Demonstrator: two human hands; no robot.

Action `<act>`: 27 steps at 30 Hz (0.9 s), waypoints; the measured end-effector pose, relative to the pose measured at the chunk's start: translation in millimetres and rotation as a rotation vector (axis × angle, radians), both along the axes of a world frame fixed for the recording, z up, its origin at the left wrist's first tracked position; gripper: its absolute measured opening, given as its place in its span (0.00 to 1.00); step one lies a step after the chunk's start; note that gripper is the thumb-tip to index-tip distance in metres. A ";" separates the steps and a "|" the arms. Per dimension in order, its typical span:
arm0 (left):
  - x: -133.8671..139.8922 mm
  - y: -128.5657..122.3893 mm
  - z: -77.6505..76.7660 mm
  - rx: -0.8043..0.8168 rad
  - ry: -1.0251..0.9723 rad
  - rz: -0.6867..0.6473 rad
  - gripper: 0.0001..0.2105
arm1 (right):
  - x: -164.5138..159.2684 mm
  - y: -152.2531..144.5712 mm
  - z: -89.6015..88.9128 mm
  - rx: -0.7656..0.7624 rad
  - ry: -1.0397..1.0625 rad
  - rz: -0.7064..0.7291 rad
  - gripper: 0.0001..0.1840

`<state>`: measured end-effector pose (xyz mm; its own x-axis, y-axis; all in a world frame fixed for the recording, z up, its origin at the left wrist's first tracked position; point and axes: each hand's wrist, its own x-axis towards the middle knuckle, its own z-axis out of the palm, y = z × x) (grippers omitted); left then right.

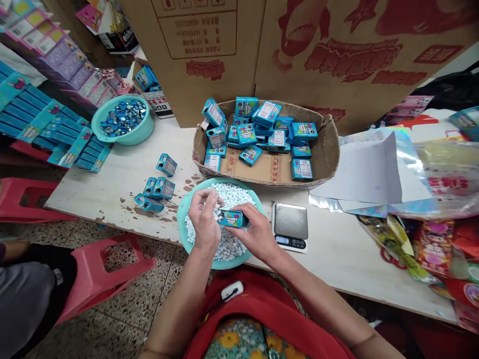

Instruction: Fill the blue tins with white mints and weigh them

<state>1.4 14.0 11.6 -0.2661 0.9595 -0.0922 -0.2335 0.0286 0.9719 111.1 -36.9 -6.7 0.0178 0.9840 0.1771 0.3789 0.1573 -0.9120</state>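
A small blue candy box, printed "CARAMELO MACIZO", lies on its side in my right hand, which is closed around its right end. My left hand is curled at the box's left end, with a few small white candies showing at its fingers. Both hands are above a turquoise basin full of the same pale candies. Right of the basin sits a small digital scale with a bare metal plate. Several blue boxes stand on the table to the left.
Behind the basin, a cut-down cardboard tray holds many blue boxes. A second turquoise basin contains shiny blue-and-silver pieces. Large cartons wall off the back. Papers and packets lie at right; pink stools and a seated person are at left.
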 end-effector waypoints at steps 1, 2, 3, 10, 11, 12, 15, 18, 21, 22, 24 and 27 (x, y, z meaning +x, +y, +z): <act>-0.1 0.2 -0.6 0.010 0.015 -0.005 0.07 | -0.7 0.0 0.5 0.001 -0.001 -0.001 0.15; -0.2 0.8 -1.4 0.014 0.027 -0.009 0.07 | -1.4 0.0 1.1 -0.003 -0.005 -0.008 0.15; -0.3 1.5 -2.1 0.009 0.035 -0.009 0.07 | -1.9 0.0 1.6 -0.012 -0.011 -0.016 0.14; -0.1 6.4 -5.2 0.028 0.008 0.014 0.08 | -1.7 1.2 -2.4 -0.008 0.013 -0.006 0.16; 0.0 7.2 -6.3 0.014 0.000 0.016 0.09 | -1.4 1.8 -4.8 -0.019 0.014 -0.012 0.15; 0.3 7.9 -7.5 0.001 -0.009 0.020 0.09 | -1.0 2.4 -7.3 -0.034 0.015 -0.013 0.15; 1.2 8.5 -9.5 -0.008 -0.038 0.002 0.10 | -0.3 3.0 -12.6 -0.051 0.037 -0.008 0.16; 3.5 6.2 -7.4 -0.013 -0.027 -0.045 0.09 | -1.0 2.1 -13.6 -0.046 0.066 -0.028 0.16; 6.6 3.2 -3.2 -0.004 0.000 -0.041 0.08 | -1.1 1.4 -13.5 -0.048 0.091 -0.035 0.15; 7.5 2.4 -1.8 0.006 -0.005 -0.029 0.08 | -0.4 1.3 -13.7 -0.046 0.102 -0.035 0.15; 9.2 1.4 1.1 0.017 -0.028 -0.017 0.08 | 2.2 1.3 -14.4 -0.044 0.129 -0.037 0.16; 12.2 0.3 5.9 0.010 -0.051 -0.043 0.08 | 7.0 1.9 -15.5 -0.049 0.173 -0.058 0.17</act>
<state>13.6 14.3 17.5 -0.2199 0.9709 -0.0952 -0.2819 0.0302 0.9590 118.1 -34.9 -22.3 0.1008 0.9879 0.1180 0.2231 0.0931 -0.9703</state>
